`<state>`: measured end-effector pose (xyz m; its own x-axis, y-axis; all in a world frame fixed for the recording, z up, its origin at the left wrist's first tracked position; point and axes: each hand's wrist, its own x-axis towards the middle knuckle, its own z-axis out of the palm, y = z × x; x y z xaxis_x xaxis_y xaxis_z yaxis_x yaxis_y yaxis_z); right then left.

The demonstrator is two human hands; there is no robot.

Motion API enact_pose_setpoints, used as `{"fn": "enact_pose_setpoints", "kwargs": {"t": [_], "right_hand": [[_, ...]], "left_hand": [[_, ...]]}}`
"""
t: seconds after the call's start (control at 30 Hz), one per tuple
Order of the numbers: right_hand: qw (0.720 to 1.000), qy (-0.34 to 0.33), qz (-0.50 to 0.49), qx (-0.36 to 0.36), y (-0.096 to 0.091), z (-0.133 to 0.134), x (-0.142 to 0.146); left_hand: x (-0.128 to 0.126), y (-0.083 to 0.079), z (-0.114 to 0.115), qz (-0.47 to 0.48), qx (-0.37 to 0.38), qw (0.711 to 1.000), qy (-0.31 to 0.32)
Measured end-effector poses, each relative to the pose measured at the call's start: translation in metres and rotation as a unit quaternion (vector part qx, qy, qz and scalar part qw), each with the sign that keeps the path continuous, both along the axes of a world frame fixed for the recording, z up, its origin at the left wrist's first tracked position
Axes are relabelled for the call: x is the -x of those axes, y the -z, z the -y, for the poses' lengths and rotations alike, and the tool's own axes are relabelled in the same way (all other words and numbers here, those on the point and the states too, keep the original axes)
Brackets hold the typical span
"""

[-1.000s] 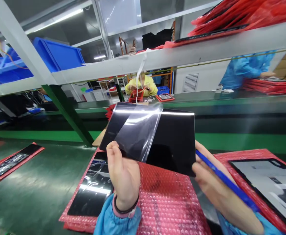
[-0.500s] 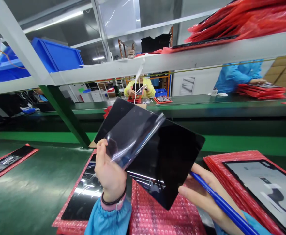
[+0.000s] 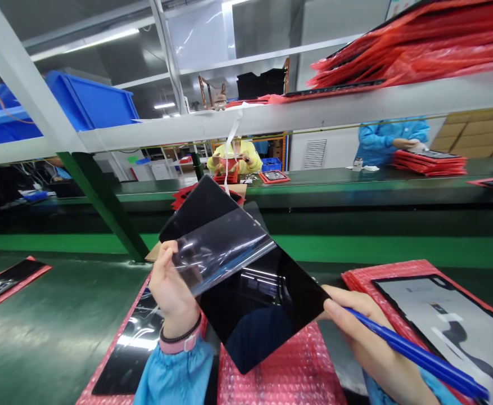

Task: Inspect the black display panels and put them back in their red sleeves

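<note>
A glossy black tablet screen panel (image 3: 271, 304) is held up tilted in front of me. My right hand (image 3: 356, 315) pinches its right corner between thumb and fingers, and a blue pen (image 3: 415, 349) also rests in that hand. Over the panel's left part curves a clear protective film (image 3: 221, 242), lifted away from the glass. My left hand (image 3: 172, 287) is closed on the film's left edge. Directly below the panel lies a stack of pink bubble-wrap sleeves (image 3: 280, 371).
Another black panel (image 3: 130, 343) lies on pink wrap at left. A grey-backed panel (image 3: 448, 320) tops a red stack at right. A white shelf beam (image 3: 288, 115) crosses overhead, with a green post (image 3: 103, 208) at left. Two co-workers sit across the line.
My right hand has shifted up and the panel has turned, its right corner now in my fingertips. The film has moved, with its far end now sticking out past the panel's upper edge.
</note>
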<state>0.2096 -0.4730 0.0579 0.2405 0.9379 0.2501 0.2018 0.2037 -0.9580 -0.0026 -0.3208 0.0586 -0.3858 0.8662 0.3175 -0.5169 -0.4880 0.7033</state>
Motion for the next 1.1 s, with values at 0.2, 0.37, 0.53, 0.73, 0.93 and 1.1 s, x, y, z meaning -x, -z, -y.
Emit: {"fn": "enact_pose_setpoints", "kwargs": {"t": [0.2, 0.37, 0.53, 0.73, 0.93, 1.1], "right_hand": [[0.994, 0.099, 0.022, 0.049, 0.027, -0.001, -0.008], [0.995, 0.071, 0.038, 0.053, 0.019, -0.01, -0.008], [0.997, -0.002, 0.069, -0.021, -0.005, -0.013, 0.0], [0.987, 0.006, 0.155, -0.031, 0.01, -0.009, -0.002], [0.988, -0.017, 0.142, -0.06, 0.017, -0.006, -0.001], [0.981, 0.02, 0.152, -0.114, 0.022, -0.008, 0.004]], "left_hand": [[0.0, -0.002, 0.001, -0.044, -0.006, 0.999, 0.003], [-0.012, -0.003, 0.017, -0.104, -0.039, 0.993, 0.04], [-0.023, 0.0, 0.032, -0.092, -0.039, 0.985, 0.141], [-0.021, 0.004, 0.037, -0.118, -0.036, 0.981, 0.15], [-0.019, 0.005, 0.041, -0.134, -0.065, 0.978, 0.143], [-0.021, 0.006, 0.042, -0.147, -0.077, 0.974, 0.153]]}}
